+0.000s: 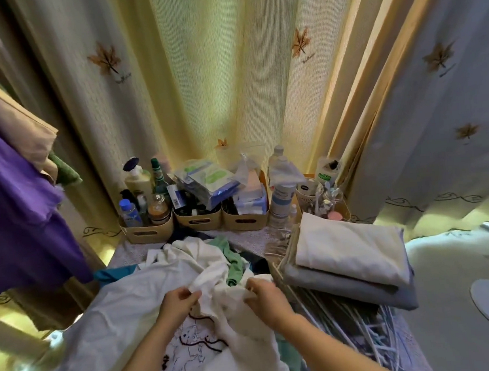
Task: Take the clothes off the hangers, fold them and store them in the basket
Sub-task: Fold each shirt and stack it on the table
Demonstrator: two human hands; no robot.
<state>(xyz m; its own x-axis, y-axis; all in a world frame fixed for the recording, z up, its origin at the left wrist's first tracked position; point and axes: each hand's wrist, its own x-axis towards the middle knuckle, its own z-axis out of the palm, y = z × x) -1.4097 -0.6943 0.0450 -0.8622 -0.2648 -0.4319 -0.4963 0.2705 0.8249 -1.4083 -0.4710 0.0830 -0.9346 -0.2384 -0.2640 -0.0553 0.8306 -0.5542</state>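
Left hand (178,303) and right hand (265,297) each pinch bunched cloth of the white shirt (115,315). The shirt is crumpled, bears a dark line print and lies at the table's (126,254) near edge. Folded stack (349,253) and hangers (353,323) at the right edge. Storage bins (196,220) along the far edge; curtain (197,71) behind.

Folded stack (349,250) right of shirt (124,308); 3 bins (194,220) behind.

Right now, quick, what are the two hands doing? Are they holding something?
The left hand is closed, pinching the white T-shirt.
The right hand is closed, pinching the same shirt.
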